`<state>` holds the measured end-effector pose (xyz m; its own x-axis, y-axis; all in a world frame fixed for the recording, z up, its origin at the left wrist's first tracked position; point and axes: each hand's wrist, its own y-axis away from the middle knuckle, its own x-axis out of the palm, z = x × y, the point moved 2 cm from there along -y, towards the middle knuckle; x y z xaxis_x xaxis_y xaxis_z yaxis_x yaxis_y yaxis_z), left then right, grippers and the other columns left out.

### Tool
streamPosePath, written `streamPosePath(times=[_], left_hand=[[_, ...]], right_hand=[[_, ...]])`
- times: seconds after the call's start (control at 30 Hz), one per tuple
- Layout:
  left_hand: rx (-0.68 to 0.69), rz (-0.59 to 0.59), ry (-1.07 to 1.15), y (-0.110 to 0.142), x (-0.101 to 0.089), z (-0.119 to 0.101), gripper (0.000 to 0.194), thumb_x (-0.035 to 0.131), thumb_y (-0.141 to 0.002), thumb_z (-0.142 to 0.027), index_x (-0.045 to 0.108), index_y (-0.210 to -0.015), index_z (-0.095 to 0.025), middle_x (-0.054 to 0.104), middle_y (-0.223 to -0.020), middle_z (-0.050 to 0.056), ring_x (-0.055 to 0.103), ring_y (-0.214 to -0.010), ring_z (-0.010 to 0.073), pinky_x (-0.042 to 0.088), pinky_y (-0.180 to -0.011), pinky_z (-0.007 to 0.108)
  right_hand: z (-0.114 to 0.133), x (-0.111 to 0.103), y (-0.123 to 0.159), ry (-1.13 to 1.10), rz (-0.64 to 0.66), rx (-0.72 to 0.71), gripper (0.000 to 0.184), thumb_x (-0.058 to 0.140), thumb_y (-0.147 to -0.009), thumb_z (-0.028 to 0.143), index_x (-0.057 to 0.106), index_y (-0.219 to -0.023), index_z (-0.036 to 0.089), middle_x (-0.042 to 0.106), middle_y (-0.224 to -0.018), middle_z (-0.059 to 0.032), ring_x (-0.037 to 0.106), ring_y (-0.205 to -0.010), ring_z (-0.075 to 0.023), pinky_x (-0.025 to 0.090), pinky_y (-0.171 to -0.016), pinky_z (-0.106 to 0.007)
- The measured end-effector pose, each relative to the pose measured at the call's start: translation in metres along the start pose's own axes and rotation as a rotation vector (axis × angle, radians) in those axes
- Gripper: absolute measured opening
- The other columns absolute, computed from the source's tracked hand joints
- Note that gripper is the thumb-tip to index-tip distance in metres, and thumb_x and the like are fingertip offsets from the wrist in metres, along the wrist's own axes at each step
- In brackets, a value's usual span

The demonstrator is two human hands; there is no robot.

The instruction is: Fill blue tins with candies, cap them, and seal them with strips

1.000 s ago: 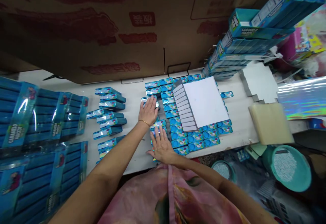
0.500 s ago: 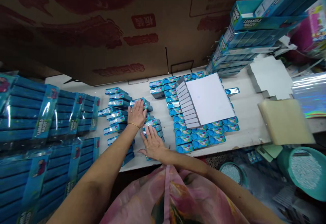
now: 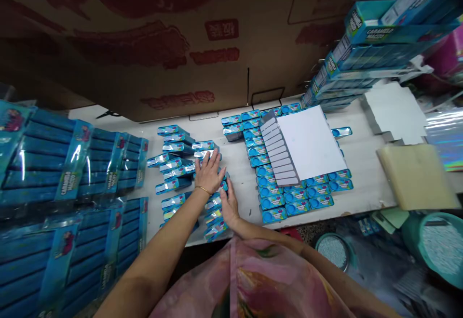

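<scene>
My left hand [image 3: 209,171] lies flat with fingers stretched out on a row of small wrapped blue candy boxes [image 3: 213,197] on the white table [image 3: 238,164]. My right hand [image 3: 229,205] rests edge-on against the right side of that same row, fingers straight and together. Just left of the row lie more wrapped blue boxes in two loose stacks [image 3: 171,156]. To the right, a grid of open blue boxes [image 3: 285,197] is partly covered by a white card sheet [image 3: 311,142] with a folded tab strip.
Shrink-wrapped bundles of blue boxes [image 3: 72,164] are piled at the left. A big brown carton [image 3: 162,43] stands behind the table. Stacked blue display cartons [image 3: 361,53] sit at the back right, a cream block [image 3: 415,176] beside them, teal tubs [image 3: 434,245] below the table edge.
Both hands slid the row of wrapped boxes leftward, away from the open-box grid and up against the stacks. My right hand turned from flat on top to edge-on at the row's side.
</scene>
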<state>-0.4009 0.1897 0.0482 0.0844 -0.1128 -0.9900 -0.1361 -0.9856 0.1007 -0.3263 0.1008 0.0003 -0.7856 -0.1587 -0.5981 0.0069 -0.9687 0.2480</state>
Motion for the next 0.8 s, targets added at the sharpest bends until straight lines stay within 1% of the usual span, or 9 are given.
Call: streamPosePath(times=[0.1,0.17,0.27,0.33,0.4,0.47,0.53,0.67,0.8], left_hand=[[0.024,0.009,0.001,0.002,0.0,0.017,0.051,0.026,-0.083,-0.04,0.031,-0.131,-0.022,0.025,-0.14,0.002,0.016,-0.129,0.0234,0.004,-0.103,0.051],[0.05,0.014,0.003,0.002,-0.002,0.027,0.05,0.026,-0.084,-0.039,0.032,-0.131,-0.023,0.025,-0.14,0.001,0.016,-0.129,0.0232,0.004,-0.103,0.051],[0.084,0.012,0.015,0.006,-0.011,0.04,0.05,0.026,-0.084,-0.039,0.029,-0.132,-0.023,0.025,-0.14,0.003,0.016,-0.129,0.023,0.004,-0.102,0.051],[0.08,-0.011,0.023,0.015,-0.021,0.047,0.057,0.029,-0.082,-0.044,0.025,-0.133,-0.02,0.021,-0.141,0.007,0.013,-0.13,0.0244,0.005,-0.102,0.052],[0.102,-0.02,0.032,0.034,-0.028,0.049,0.069,0.035,-0.077,-0.053,0.022,-0.134,-0.017,0.015,-0.142,0.012,0.007,-0.13,0.0277,0.005,-0.101,0.054],[0.234,0.048,0.047,0.059,-0.027,0.042,0.085,0.043,-0.066,-0.062,0.023,-0.134,-0.016,0.013,-0.142,0.014,0.005,-0.13,0.0316,0.007,-0.1,0.055],[0.371,0.157,0.044,0.086,-0.018,0.03,0.09,0.05,-0.06,-0.063,0.023,-0.134,-0.02,0.015,-0.142,0.014,0.007,-0.129,0.0343,0.008,-0.099,0.057],[0.369,0.202,-0.004,0.118,0.006,0.02,0.072,0.048,-0.071,-0.044,0.024,-0.134,-0.02,0.022,-0.14,0.013,0.016,-0.128,0.0303,0.015,-0.099,0.054],[0.381,0.169,0.001,0.125,0.009,0.032,0.069,0.046,-0.074,-0.04,0.02,-0.135,-0.02,0.021,-0.14,0.013,0.016,-0.129,0.0287,0.018,-0.099,0.052]], right_hand=[[0.009,0.018,0.006,-0.004,-0.004,0.009,0.053,0.018,-0.089,0.034,0.011,-0.136,0.011,0.032,-0.136,-0.0102,0.031,-0.124,-0.0139,0.036,-0.093,-0.028],[0.014,0.02,0.008,0.014,0.016,-0.004,0.052,0.019,-0.089,0.034,0.015,-0.136,0.01,0.034,-0.134,-0.0113,0.033,-0.123,-0.0143,0.037,-0.093,-0.028],[0.026,-0.003,-0.012,0.108,0.017,-0.062,0.05,0.02,-0.089,0.033,0.024,-0.133,0.01,0.034,-0.133,-0.012,0.031,-0.123,-0.0142,0.035,-0.094,-0.028],[0.039,-0.036,-0.047,0.204,-0.04,-0.163,0.05,0.028,-0.087,0.034,0.027,-0.132,0.01,0.026,-0.138,-0.0115,0.022,-0.127,-0.0158,0.029,-0.099,-0.031],[0.054,-0.073,-0.096,0.365,-0.081,-0.307,0.06,0.044,-0.081,0.035,0.024,-0.133,0.014,0.016,-0.141,-0.0099,0.009,-0.13,-0.0216,0.018,-0.104,-0.04],[0.066,-0.1,-0.15,0.556,-0.065,-0.402,0.073,0.057,-0.073,0.03,0.02,-0.135,0.018,0.014,-0.142,-0.0094,0.002,-0.13,-0.0285,0.005,-0.102,-0.053],[0.072,-0.112,-0.196,0.719,0.016,-0.456,0.072,0.058,-0.071,0.022,0.023,-0.134,0.018,0.019,-0.141,-0.0109,0.004,-0.129,-0.0315,-0.002,-0.098,-0.059],[0.075,-0.104,-0.245,0.873,0.181,-0.497,0.058,0.045,-0.075,0.007,0.029,-0.131,0.013,0.038,-0.13,-0.0136,0.024,-0.124,-0.0258,-0.004,-0.099,-0.056],[0.089,-0.078,-0.257,0.833,0.211,-0.52,0.068,0.055,-0.07,0.015,0.028,-0.131,0.009,0.041,-0.125,-0.0158,0.033,-0.117,-0.0255,0.011,-0.102,-0.047]])
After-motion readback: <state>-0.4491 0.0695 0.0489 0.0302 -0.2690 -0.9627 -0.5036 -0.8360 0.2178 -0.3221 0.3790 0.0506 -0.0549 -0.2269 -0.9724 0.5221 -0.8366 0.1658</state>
